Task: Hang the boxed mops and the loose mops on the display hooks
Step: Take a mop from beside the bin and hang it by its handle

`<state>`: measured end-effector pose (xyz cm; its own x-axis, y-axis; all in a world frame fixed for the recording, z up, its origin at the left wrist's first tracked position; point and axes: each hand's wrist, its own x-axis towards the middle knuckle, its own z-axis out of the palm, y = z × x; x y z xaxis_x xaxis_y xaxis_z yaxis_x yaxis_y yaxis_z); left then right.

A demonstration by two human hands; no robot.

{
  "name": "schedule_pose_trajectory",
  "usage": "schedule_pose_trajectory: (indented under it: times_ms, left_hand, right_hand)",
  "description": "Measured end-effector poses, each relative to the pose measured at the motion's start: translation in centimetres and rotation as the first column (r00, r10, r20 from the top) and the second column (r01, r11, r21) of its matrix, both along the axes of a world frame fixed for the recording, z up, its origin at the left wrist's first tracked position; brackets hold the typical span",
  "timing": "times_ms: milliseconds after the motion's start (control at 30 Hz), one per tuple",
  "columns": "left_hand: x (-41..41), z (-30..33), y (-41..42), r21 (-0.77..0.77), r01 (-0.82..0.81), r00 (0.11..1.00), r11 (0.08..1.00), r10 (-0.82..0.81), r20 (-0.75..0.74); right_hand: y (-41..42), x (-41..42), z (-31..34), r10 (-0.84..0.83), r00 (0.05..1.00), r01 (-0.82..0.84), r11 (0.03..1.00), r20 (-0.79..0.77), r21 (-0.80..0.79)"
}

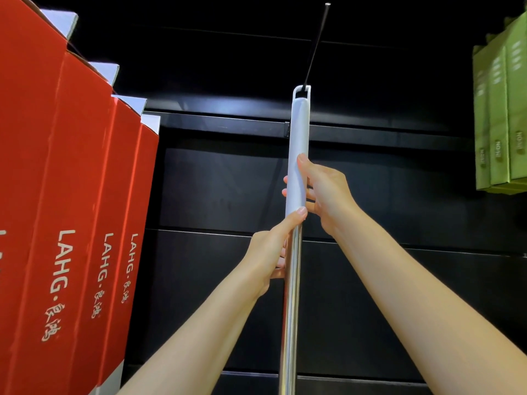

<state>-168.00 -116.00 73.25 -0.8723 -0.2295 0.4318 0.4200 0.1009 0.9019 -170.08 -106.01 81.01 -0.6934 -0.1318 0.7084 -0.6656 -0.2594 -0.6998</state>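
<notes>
Mop (296, 166) upright at centre, white grip above, steel pole below running out of frame bottom. Loop at grip top sits at tip of black hook (315, 47); looks threaded on, hard to confirm against dark panel (228, 181). Right hand (322, 189) wrapped round white grip, thumb up along it. Left hand (271, 252) just below, curled round steel pole, thumb touching grip's lower end. Red boxes (71, 209) hanging in row at left. Green boxes (499, 115) at right edge.
</notes>
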Motion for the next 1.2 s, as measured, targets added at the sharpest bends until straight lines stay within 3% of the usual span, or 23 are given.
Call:
schedule_pose_trajectory:
  times_ms: [733,1200]
  left_hand:
    - [-8.7,-0.7,-2.3,0.054,-0.066,0.997,0.996,0.064,0.041]
    - [-12.5,-0.9,-3.2,0.034,-0.090,0.996,0.995,0.089,0.017]
  right_hand:
    - [-3.6,-8.2,-0.2,-0.087,0.986,0.082,0.996,0.145,0.042]
    - [-4.6,-12.1,-0.4,-0.100,0.985,0.093,0.994,0.144,0.050]
